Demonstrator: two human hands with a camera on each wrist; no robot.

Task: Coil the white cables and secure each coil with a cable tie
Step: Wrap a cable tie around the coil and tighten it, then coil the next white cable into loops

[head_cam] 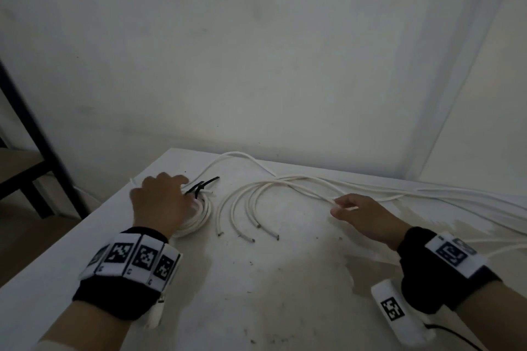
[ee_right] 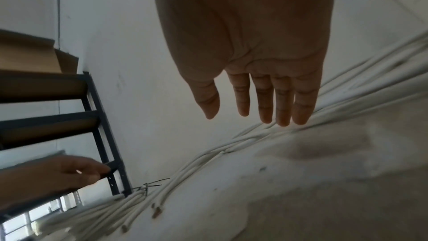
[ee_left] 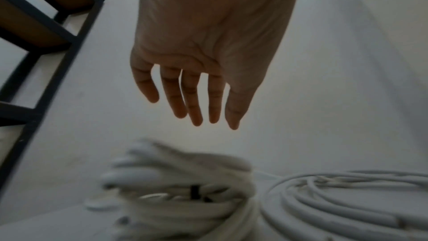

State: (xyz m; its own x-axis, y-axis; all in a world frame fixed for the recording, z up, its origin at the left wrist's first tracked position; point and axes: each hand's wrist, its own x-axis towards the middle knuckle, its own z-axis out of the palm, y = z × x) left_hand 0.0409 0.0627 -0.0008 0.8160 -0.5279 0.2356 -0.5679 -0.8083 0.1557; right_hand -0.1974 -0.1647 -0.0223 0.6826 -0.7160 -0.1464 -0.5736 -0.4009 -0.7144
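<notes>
White plastic-sheathed cable wound into a flat coil (head_cam: 196, 218) lies on the scuffed white tabletop (head_cam: 285, 279), left of centre, cinched by black cable ties (head_cam: 201, 186) whose tails stick up. Left hand (head_cam: 159, 202) hovers over the coil, fingers (ee_left: 194, 102) straight and relaxed, gripping nothing. Loose white cables (head_cam: 256, 202) curve across mid-table, cut ends pointing toward the person, their long runs trailing off right. Right hand (head_cam: 362, 216) sits over those runs, fingers (ee_right: 282, 102) extended and slack, tips at a strand; no grip visible. Dark metal shelving (head_cam: 31, 128) stands far left.
</notes>
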